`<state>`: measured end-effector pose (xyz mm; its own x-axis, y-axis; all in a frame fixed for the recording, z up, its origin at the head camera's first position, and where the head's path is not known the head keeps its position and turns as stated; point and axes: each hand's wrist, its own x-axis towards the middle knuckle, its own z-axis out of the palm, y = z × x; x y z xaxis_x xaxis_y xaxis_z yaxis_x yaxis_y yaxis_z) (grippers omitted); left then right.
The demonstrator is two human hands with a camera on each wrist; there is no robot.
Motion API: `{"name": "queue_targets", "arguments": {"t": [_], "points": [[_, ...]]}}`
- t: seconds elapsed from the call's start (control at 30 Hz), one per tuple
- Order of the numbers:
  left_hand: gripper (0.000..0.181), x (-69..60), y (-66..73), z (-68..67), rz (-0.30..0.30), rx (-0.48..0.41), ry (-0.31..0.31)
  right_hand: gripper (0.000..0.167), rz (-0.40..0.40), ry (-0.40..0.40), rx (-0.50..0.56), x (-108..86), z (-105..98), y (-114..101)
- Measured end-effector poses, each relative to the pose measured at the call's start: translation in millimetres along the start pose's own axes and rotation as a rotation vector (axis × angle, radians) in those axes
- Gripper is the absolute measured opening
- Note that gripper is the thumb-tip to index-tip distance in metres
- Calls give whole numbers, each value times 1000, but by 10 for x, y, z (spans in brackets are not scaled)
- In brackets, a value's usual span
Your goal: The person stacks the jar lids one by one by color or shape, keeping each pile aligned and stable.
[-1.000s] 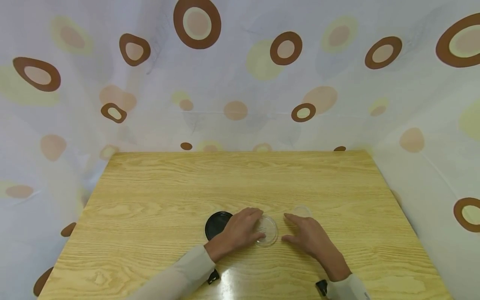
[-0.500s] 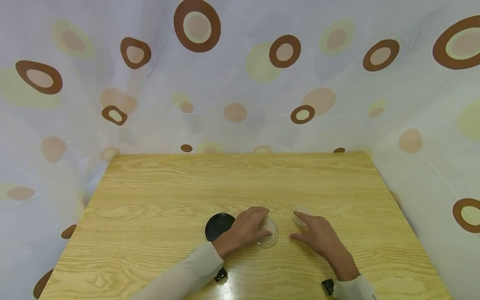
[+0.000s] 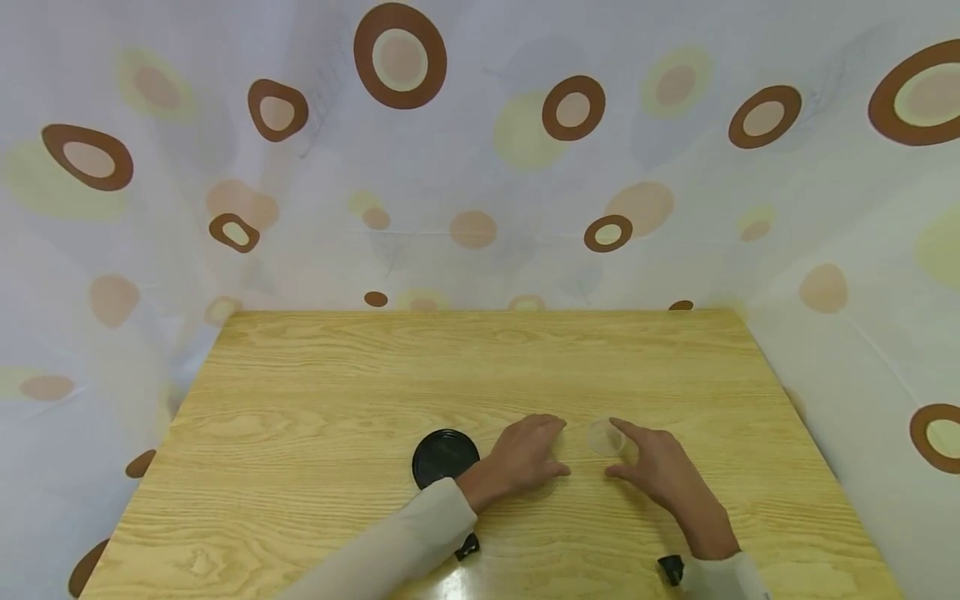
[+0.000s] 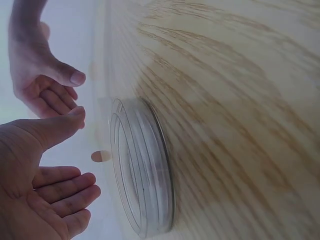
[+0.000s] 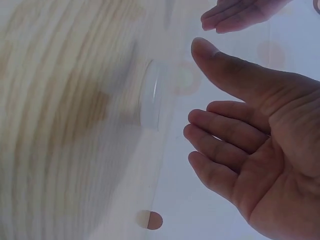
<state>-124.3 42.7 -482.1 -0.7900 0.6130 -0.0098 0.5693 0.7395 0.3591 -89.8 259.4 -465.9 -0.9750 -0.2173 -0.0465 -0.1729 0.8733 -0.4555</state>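
My left hand (image 3: 521,457) hovers with fingers and thumb spread, holding nothing. It hides a round clear plastic dish in the head view. In the left wrist view that clear dish (image 4: 145,170) sits flat on the table, ringed by several edges, apart from the fingers. My right hand (image 3: 663,471) is likewise spread and holds nothing. Its index fingertip overlaps the edge of a smaller clear round dish (image 3: 604,437); in the right wrist view the small dish (image 5: 151,97) stands apart from the fingers. A black round dish or lid (image 3: 446,457) lies left of my left hand.
The wood-grain table (image 3: 337,367) has its far edge against a white curtain (image 3: 480,167) with brown and yellow ovals. The curtain also hangs along both sides. A small black wrist piece (image 3: 467,547) shows at my left cuff, another (image 3: 671,570) at my right.
Both hands have shifted to the right, still spread. My left hand now covers the larger clear dish, and more of the black one shows. The dishes stay put.
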Motion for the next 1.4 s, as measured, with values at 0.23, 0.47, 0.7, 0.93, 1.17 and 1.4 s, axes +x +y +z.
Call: {"name": "queue_targets", "arguments": {"t": [0.23, 0.47, 0.7, 0.93, 1.17, 1.4], "points": [[61, 103, 80, 4, -19, -17, -30, 73, 3, 5, 1, 22, -80, 103], [61, 243, 113, 35, -44, -41, -40, 73, 24, -16, 6, 43, -109, 221], [59, 340, 135, 93, -48, -54, -56, 72, 59, -53, 15, 50, -106, 329], [56, 396, 121, 160, -51, -38, -47, 67, 62, -61, 3, 64, -74, 393], [55, 441, 147, 212, -77, -78, -53, 65, 76, -72, -4, 113, -20, 395], [56, 498, 199, 242, -114, -72, -80, 61, 72, -70, -50, 132, 12, 365]]}}
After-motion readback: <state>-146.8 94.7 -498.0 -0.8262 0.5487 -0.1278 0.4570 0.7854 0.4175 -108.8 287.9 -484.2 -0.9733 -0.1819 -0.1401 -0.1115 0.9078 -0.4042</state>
